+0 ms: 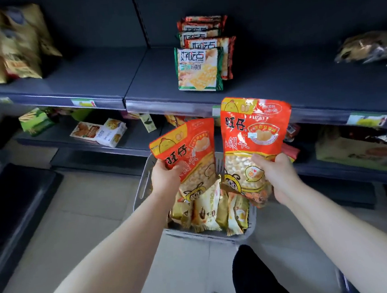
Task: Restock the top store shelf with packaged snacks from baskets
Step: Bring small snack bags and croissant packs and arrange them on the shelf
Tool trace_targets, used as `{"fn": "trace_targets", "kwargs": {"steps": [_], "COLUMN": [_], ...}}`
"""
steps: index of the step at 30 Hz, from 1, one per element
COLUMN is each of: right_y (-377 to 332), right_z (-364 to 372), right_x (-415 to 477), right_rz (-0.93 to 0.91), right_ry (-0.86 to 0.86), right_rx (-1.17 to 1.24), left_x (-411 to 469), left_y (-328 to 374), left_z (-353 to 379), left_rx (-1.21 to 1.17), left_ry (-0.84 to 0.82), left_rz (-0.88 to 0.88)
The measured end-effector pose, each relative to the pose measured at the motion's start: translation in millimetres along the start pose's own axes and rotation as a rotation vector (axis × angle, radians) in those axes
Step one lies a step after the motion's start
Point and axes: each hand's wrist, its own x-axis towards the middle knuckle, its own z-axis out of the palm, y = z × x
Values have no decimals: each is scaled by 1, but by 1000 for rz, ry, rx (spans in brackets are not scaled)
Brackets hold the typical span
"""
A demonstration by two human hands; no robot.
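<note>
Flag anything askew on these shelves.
Two white boxes on the lower shelf lie flat and skewed instead of standing. Dark packets at the right end of the top shelf lie heaped. The cracker packs stand upright.

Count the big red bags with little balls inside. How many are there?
2. The left hand holds the tilted red bag above the basket; the right hand holds the upright red bag. More may hide in the basket.
</note>
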Motion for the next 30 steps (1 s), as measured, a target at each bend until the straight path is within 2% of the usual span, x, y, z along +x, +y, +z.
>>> {"fn": "trace_targets", "kwargs": {"steps": [7,14,26,30], "right_y": [-15,-59,-180,-237], "right_z": [-18,-75,-200,-249], "right_x": [-87,-158,-201,-187], "right_rz": [-175,-433,-804,-887], "right_ry": [132,323,691,747], "right_rx": [100,198,256,334], "left_x": [-55,-126,-248,-280], "left_y": [45,113,276,340], "left_z": [-13,12,112,162], "left_rx": [11,-61,-305,-405], "left_ry": [-128,-262,-608,-632], "left_rz": [234,433,666,701]}}
